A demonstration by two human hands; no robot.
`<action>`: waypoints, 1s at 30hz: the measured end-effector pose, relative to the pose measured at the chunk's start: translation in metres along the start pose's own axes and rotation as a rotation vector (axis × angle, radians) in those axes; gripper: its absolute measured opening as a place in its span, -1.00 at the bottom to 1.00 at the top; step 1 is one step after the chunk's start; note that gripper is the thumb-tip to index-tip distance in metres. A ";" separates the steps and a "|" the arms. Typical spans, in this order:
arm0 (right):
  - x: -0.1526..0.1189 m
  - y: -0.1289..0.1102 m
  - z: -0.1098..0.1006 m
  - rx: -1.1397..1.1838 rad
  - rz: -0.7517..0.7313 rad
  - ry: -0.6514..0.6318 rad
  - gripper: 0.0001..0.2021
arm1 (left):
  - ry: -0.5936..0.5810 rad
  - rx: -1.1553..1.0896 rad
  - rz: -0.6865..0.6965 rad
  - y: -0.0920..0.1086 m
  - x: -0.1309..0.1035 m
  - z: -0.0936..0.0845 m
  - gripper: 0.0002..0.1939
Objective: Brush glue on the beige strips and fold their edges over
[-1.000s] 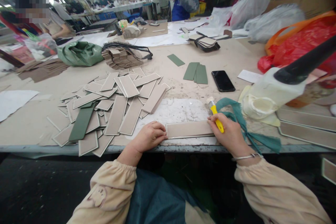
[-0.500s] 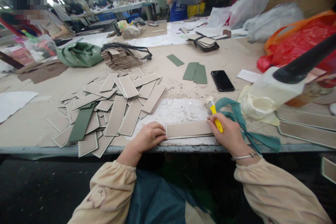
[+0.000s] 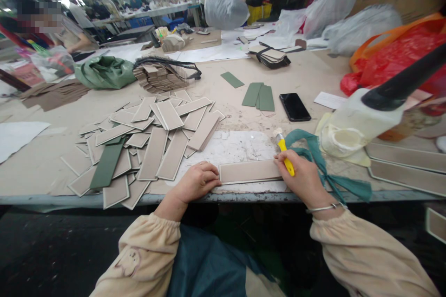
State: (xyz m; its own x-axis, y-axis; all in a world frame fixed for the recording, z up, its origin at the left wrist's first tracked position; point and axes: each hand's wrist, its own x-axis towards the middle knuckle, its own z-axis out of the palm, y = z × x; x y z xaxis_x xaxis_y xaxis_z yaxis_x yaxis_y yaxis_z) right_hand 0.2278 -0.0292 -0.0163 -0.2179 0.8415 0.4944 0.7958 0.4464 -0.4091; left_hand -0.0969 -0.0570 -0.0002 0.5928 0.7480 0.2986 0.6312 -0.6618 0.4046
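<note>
A long beige panel with pale edges lies flat near the table's front edge. My left hand pinches its left end between thumb and fingers. At the panel's right end is my right hand, closed around a yellow-handled brush, its fingertips touching the panel. The brush's pale bristles point up and away from me. Left of the panel spreads a heap of beige pieces with a dark green strip on top.
Beyond my right hand are a teal cloth strip, a white container and a black phone. Green pieces lie further back. A bundle of beige pieces sits behind the heap. Across the table a person holds a plastic bag.
The person across the table has moved left and lowered the plastic bag. My hands, the panel and the brush have stayed almost exactly where they were.
</note>
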 end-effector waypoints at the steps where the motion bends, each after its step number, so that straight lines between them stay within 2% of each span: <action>1: 0.000 0.000 0.000 0.000 0.001 -0.002 -0.95 | 0.000 -0.001 0.001 0.000 0.000 0.000 -0.79; 30: 0.001 -0.001 0.000 0.009 -0.009 -0.021 -0.95 | -0.024 0.016 -0.023 0.000 0.000 0.000 -0.81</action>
State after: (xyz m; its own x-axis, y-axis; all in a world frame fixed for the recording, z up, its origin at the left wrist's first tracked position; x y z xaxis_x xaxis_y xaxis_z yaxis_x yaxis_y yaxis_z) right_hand 0.2269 -0.0285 -0.0158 -0.2366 0.8435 0.4822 0.7886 0.4566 -0.4118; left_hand -0.0971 -0.0574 -0.0004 0.5894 0.7619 0.2685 0.6530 -0.6450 0.3969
